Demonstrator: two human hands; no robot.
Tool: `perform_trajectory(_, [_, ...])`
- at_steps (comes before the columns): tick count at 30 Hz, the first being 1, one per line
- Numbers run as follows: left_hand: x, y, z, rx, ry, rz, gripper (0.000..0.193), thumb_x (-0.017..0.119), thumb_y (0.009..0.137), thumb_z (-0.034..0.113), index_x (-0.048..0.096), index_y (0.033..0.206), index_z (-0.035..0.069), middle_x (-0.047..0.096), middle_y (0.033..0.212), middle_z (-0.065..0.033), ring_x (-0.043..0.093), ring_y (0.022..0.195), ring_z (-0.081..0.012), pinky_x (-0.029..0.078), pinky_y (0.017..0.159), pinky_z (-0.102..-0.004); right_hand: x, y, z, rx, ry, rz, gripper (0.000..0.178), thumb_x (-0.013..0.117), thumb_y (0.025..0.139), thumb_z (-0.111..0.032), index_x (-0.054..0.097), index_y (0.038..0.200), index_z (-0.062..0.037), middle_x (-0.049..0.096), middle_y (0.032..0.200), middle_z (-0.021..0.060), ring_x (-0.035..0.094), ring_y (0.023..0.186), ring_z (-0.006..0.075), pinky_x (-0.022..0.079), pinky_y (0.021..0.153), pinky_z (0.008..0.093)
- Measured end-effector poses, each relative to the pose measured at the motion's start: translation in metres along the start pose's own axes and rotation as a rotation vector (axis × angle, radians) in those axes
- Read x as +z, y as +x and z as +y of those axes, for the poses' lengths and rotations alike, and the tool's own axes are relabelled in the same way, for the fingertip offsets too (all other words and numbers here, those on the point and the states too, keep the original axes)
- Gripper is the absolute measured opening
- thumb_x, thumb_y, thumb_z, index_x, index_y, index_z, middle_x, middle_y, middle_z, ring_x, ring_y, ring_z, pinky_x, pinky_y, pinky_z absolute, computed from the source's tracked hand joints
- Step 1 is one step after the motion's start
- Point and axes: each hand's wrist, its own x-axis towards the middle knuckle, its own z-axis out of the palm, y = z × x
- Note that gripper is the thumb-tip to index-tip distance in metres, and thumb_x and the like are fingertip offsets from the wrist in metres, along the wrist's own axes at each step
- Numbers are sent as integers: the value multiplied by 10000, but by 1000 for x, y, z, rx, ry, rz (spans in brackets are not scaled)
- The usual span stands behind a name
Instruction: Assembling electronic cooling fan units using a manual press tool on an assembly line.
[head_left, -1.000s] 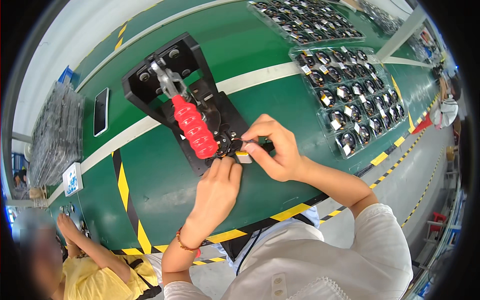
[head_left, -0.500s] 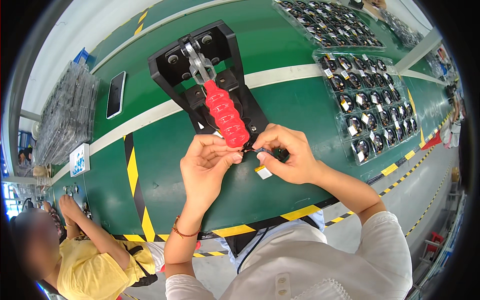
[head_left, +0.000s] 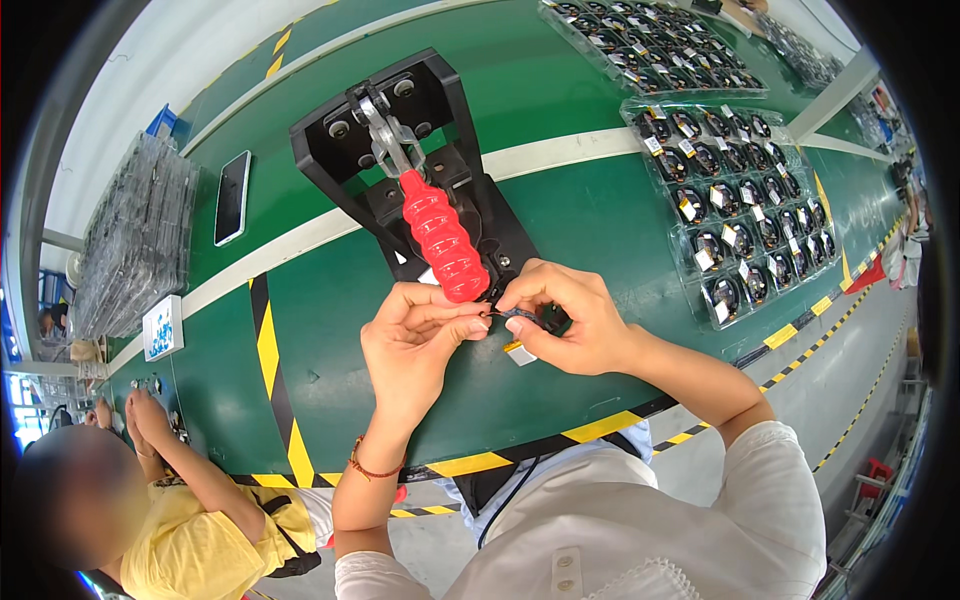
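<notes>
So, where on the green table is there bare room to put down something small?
Bare table lies between the clamp and the near tray, and between the striped tape and the left hand. It is crowded at the near end of the red handle, with the right hand close.

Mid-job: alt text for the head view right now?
A person's left grip and right grip, close together, pinch a fine wire and a small dark part by the red handle of a black clamp fixture. A white-and-yellow block shows under the right grip; on the green table, clear trays of parts lie to the right.
</notes>
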Motion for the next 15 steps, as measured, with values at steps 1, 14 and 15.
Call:
perform_trajectory(1, [0,-1,0,0,1,-1,201,631,804,-116,532,961,-40,678,903,-208,677,817,-203,573,741,-307,0,0,0,-1,0,1,193,622,785,50,563,963,3,539,792,76,495,595,99,390,515,230])
perform_trajectory(14, [-1,-5,-10,381,368,12,200,695,761,-89,552,889,-34,683,836,-120,687,819,-181,564,734,-267,2,0,-2,-91,-90,3,216,655,748,36,594,949,-15,565,753,65,525,564,108,403,479,231])
perform_trajectory(15, [-2,-6,-10,444,385,3,191,691,762,-91,556,885,-33,683,847,-114,687,825,-182,561,738,-264,2,1,-3,-85,-98,-7,216,655,747,35,596,949,-15,565,752,67,531,565,110,408,481,229])
